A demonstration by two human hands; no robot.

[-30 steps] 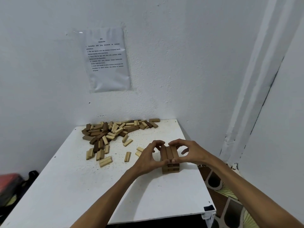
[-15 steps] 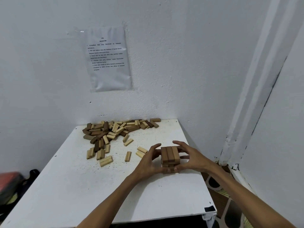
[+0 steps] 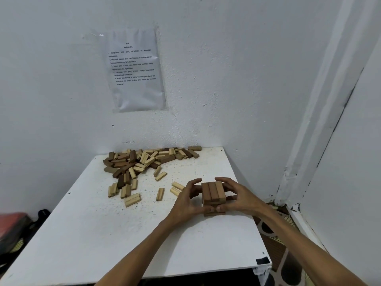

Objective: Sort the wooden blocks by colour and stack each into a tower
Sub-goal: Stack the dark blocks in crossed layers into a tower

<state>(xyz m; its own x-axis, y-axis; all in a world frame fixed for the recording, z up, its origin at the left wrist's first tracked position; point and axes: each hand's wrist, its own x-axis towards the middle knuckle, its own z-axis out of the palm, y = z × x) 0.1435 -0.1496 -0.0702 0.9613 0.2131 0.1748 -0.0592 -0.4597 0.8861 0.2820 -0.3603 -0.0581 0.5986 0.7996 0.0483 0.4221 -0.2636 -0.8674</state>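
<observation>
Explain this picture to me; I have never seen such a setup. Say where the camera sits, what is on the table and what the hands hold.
No machine here: a person works with bare hands. The one picture comes from a camera worn on the head, looking forward and down. The left hand and right hand curl round a short tower of brown blocks, thumbs meeting at its front. It stands near the right edge of a white table. At the back lies a mixed pile of dark and light blocks, with a few light blocks scattered nearer. A printed sheet hangs on the wall.
</observation>
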